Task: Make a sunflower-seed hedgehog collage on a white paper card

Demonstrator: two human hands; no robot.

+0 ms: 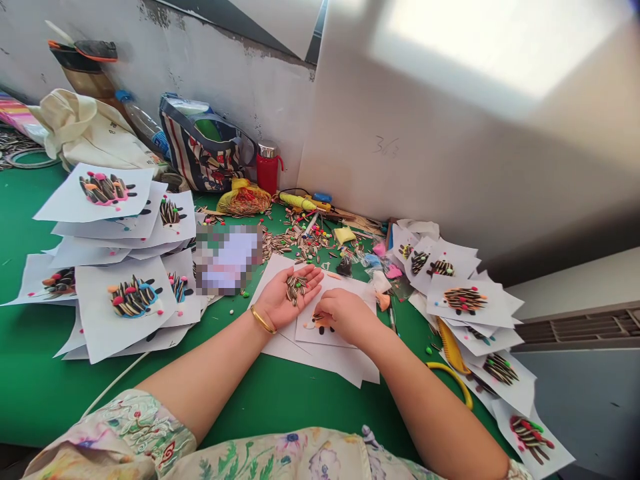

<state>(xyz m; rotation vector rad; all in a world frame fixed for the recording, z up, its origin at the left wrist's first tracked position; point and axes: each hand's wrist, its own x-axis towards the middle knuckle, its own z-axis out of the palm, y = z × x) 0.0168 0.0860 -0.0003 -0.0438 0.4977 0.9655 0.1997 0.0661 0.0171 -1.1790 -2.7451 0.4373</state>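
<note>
My left hand (280,293) is palm up with its fingers stretched out, and a small heap of striped sunflower seeds (297,288) rests in the palm. Beside it, my right hand (347,315) bends down over a white paper card (310,333), fingertips pinched together. Whatever is in that pinch is hidden. Under the right fingers, the card carries a partly covered figure (323,325) with orange material, seeds and black oval feet. More white sheets (325,360) lie beneath the card.
Stacks of finished-looking seed-picture cards stand left (120,313) and right (465,300). Loose seeds and small coloured balls (295,237) lie scattered behind the hands, near clay lumps (344,235). Along the wall are a red flask (267,167) and a striped bag (205,150). Yellow-handled scissors (455,350) lie right.
</note>
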